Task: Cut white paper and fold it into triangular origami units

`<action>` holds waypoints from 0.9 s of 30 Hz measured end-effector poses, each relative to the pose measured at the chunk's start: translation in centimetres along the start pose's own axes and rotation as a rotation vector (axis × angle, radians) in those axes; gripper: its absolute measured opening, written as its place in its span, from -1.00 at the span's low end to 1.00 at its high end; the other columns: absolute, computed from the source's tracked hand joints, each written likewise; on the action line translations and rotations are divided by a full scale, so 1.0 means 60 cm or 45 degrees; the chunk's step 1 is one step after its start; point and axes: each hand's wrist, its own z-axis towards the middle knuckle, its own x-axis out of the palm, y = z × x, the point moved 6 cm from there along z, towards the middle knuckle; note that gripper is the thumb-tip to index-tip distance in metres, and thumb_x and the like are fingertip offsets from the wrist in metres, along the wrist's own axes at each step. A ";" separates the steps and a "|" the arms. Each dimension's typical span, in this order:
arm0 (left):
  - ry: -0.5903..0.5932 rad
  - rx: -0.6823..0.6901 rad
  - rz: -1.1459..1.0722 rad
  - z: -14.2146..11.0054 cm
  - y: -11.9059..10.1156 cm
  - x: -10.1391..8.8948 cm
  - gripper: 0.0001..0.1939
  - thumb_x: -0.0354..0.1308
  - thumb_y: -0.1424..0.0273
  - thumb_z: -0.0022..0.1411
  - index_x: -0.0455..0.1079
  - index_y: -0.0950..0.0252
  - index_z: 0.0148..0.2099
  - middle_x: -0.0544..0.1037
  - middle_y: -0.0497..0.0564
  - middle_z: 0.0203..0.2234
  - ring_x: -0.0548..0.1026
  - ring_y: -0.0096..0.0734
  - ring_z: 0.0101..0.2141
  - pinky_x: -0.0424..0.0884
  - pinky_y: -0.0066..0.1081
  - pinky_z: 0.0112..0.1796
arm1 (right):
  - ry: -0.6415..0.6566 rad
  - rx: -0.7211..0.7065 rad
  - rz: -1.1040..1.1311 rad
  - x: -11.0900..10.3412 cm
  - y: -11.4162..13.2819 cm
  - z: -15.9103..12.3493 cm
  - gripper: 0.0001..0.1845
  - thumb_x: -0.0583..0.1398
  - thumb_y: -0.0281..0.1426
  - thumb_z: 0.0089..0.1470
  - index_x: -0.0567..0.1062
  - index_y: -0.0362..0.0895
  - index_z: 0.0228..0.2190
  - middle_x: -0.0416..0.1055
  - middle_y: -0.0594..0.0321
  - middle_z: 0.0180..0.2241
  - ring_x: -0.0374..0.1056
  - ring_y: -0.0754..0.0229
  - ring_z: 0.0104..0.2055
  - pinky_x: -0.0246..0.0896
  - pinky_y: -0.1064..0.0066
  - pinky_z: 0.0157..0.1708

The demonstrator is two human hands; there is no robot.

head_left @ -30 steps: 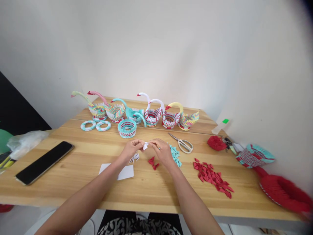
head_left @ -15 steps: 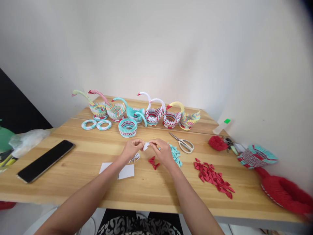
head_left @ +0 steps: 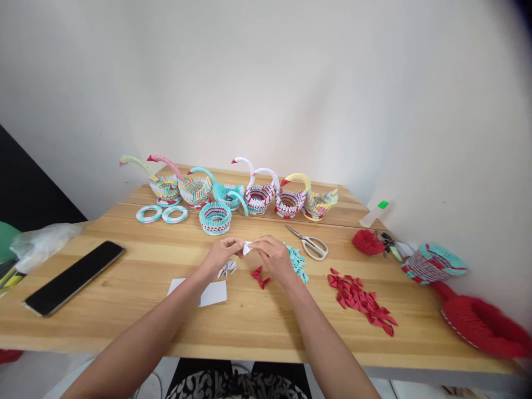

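Between my two hands is a small folded piece of white paper (head_left: pixel 247 248), raised a little above the table. My left hand (head_left: pixel 224 252) pinches its left side, and my right hand (head_left: pixel 272 256) pinches the right side. Below my left hand lie several folded white paper pieces (head_left: pixel 228 268), partly behind the wrist. Flat white paper sheets (head_left: pixel 213 293) rest under my left forearm. A few folded red paper pieces (head_left: pixel 260 277) sit between my forearms. Beside my right hand spreads a pile of turquoise paper pieces (head_left: pixel 296 261), partly covered by that hand.
Scissors (head_left: pixel 312 244) and a heap of red paper triangles (head_left: pixel 361 299) lie to the right. Paper swans (head_left: pixel 258 198) line the back, behind a turquoise paper ring-shaped basket (head_left: pixel 215 218). A phone (head_left: pixel 75 277) lies left; a red paper swan (head_left: pixel 482 324) is far right.
The white paper between my fingers now looks narrower and more pointed. Both hands stay in nearly the same place, still pinching it. The whole view has shifted slightly.
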 end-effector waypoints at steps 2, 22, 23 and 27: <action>0.034 0.034 0.081 0.001 -0.005 0.000 -0.75 0.20 0.24 -0.02 0.42 0.36 -0.50 0.47 -0.03 -0.60 0.39 -0.45 -0.51 0.29 -0.44 -0.37 | 0.000 0.008 0.000 0.001 -0.003 -0.001 -0.74 0.05 -0.50 0.15 0.53 -0.07 -0.27 0.48 0.16 -0.31 0.35 0.16 -0.22 0.25 0.32 -0.21; -0.035 0.054 0.176 -0.001 0.006 0.004 -0.74 0.19 0.21 -0.02 0.41 0.33 -0.51 0.43 -0.06 -0.64 0.33 -0.49 -0.57 0.22 -0.50 -0.50 | 0.032 0.849 0.473 0.037 -0.053 -0.021 -0.78 0.15 -0.27 0.01 0.39 -0.13 -0.55 0.28 0.39 -0.65 0.19 0.31 -0.57 0.07 0.51 -0.55; -0.031 0.059 0.181 -0.001 0.005 0.005 -0.73 0.19 0.21 -0.02 0.41 0.33 -0.52 0.43 -0.06 -0.64 0.34 -0.49 -0.57 0.22 -0.50 -0.50 | 0.036 0.819 0.436 0.033 -0.050 -0.020 -0.79 0.14 -0.28 0.02 0.39 -0.13 -0.55 0.28 0.39 -0.65 0.19 0.31 -0.57 0.06 0.51 -0.54; 0.003 0.091 0.200 -0.002 0.003 0.008 -0.71 0.19 0.18 -0.01 0.40 0.33 -0.54 0.44 -0.04 -0.64 0.34 -0.49 -0.57 0.22 -0.51 -0.53 | 0.055 0.736 0.313 0.023 -0.039 -0.015 -0.78 0.12 -0.29 0.05 0.38 -0.11 -0.56 0.29 0.39 -0.64 0.19 0.30 -0.55 0.02 0.50 -0.53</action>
